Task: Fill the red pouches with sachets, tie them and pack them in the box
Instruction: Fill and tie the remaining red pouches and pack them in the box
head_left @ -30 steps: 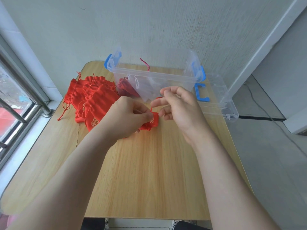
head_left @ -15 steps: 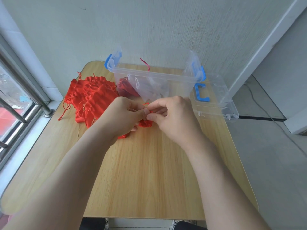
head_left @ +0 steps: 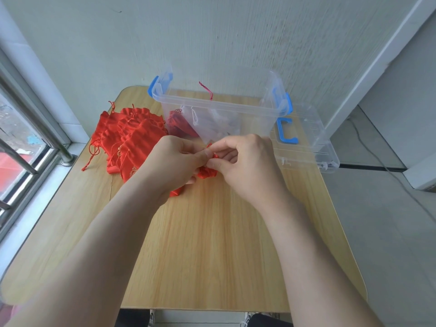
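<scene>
The left grip (head_left: 174, 161) grasps a red pouch (head_left: 207, 173) just above the worktop (head_left: 212, 244), and the right grip (head_left: 247, 161) pinches its gathered neck. To the left lies a pile of red pouches (head_left: 132, 135); behind stands the clear box (head_left: 212, 106), its lid (head_left: 313, 128) alongside

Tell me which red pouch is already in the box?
The pouch inside the clear box, at its left end. The pile lies on the table; the held pouch is between the left hand and right hand.
</scene>
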### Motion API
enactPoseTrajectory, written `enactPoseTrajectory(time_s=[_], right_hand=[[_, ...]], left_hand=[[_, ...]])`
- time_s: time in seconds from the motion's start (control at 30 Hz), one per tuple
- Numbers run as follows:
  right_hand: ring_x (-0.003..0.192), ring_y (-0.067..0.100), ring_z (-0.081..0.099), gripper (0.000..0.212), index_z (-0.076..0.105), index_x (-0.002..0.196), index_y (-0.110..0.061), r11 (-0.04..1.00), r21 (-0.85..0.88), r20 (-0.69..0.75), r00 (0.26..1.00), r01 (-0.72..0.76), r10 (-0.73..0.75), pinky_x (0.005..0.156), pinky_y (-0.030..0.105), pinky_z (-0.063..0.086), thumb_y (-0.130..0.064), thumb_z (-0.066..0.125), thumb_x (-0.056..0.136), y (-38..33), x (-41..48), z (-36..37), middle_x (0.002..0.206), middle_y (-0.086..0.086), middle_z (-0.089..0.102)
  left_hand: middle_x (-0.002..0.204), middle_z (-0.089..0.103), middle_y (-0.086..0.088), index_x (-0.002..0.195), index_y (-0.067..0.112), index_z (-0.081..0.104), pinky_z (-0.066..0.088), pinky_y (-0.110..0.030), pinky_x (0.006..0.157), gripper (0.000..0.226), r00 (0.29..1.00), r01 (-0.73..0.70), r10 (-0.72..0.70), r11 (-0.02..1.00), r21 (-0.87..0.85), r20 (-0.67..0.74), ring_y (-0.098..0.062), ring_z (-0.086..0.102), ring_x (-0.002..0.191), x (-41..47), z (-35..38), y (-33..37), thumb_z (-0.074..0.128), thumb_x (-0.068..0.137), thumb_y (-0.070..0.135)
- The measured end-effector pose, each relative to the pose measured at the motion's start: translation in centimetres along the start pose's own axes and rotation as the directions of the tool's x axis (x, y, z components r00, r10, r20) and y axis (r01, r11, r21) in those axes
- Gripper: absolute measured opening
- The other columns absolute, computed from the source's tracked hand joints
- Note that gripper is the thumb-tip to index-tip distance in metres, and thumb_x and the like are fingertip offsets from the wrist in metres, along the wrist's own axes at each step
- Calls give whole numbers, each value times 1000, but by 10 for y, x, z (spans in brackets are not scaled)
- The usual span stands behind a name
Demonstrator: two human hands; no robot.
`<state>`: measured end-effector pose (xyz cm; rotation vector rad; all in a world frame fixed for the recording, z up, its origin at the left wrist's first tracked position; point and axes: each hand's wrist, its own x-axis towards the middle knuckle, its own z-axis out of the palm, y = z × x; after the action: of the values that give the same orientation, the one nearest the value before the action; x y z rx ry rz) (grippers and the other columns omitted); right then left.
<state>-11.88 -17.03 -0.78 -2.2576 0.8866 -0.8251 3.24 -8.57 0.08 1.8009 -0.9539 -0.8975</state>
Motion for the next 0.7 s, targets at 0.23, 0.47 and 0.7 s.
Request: enactPoseTrajectory(time_s=[0.23, 0.47, 0.7], right_hand=[[77, 17, 68, 19, 87, 102, -23, 982, -146, 5, 993, 117, -118, 73, 36, 57, -7, 81, 91, 1, -2, 3, 83, 1, 75], [81, 27, 64, 21, 86, 103, -21, 956, -243, 86, 985, 165, -148, 73, 41, 56, -7, 73, 94, 1, -1, 4, 87, 7, 68], [78, 14, 66, 20, 84, 96, -20, 982, -187, 93, 996, 28, -10, 73, 34, 57, -8, 69, 93, -6, -3, 1, 85, -3, 74]], left_hand=[[85, 81, -13, 90, 10, 83, 59, -64, 80, 18, 999, -34, 33, 999, 40, 20, -47, 72, 96, -3, 1, 3, 71, 102, 17], [81, 81, 0, 121, 15, 70, 59, -66, 81, 33, 997, -4, 8, 999, 53, -73, -43, 75, 87, -4, 5, 7, 80, 90, 14], [89, 76, 11, 126, 22, 54, 51, -17, 74, 63, 985, -70, 104, 971, 230, -137, -4, 65, 102, -2, 5, 2, 91, 75, 25]])
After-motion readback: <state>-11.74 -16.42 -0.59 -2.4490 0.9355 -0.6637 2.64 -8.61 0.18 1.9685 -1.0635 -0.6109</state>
